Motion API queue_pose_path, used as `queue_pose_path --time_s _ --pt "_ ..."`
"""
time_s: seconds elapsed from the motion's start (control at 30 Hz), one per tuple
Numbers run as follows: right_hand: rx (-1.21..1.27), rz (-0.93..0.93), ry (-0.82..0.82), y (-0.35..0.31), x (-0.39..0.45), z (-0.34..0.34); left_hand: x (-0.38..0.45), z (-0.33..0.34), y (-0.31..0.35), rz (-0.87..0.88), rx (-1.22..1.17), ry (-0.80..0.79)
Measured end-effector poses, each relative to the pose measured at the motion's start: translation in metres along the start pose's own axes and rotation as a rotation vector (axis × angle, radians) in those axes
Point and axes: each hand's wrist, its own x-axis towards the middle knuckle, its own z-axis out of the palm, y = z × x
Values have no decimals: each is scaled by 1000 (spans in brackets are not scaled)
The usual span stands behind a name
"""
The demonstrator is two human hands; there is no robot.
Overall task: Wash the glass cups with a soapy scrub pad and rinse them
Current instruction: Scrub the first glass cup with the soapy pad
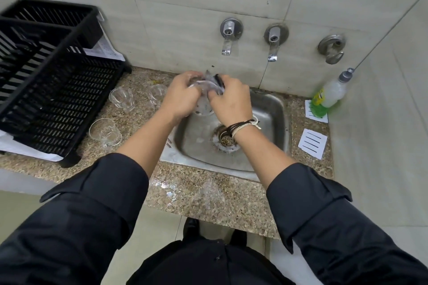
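The clear glass cup [203,99] is held over the back left corner of the small steel sink [273,109], probably so that suds drip into the basin rather than onto the speckled granite desk [208,196]. The left hand [183,97] curls round the cup's wall in a closed grip to steady it, while the right hand [231,104] pinches a dark, wet scrub pad [216,83] against the rim. Three more clear glass cups [121,98] wait on the desk beside the black plastic drying rack [46,76], seemingly still to be washed.
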Motion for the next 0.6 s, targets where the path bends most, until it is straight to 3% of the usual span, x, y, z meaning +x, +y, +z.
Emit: queue_pose_path --time_s 0.1,0.2,0.43,0.6 --pt "249 282 -19 -5 -6 7 4 12 -11 -141 -329 149" --pt "345 393 -20 -5 -1 12 -3 28 -17 -217 -466 204" --pt "343 379 -45 -4 -10 12 1 38 -18 -229 -694 353" --pt "331 403 -65 -4 -9 11 -8 46 -15 -216 -697 404"
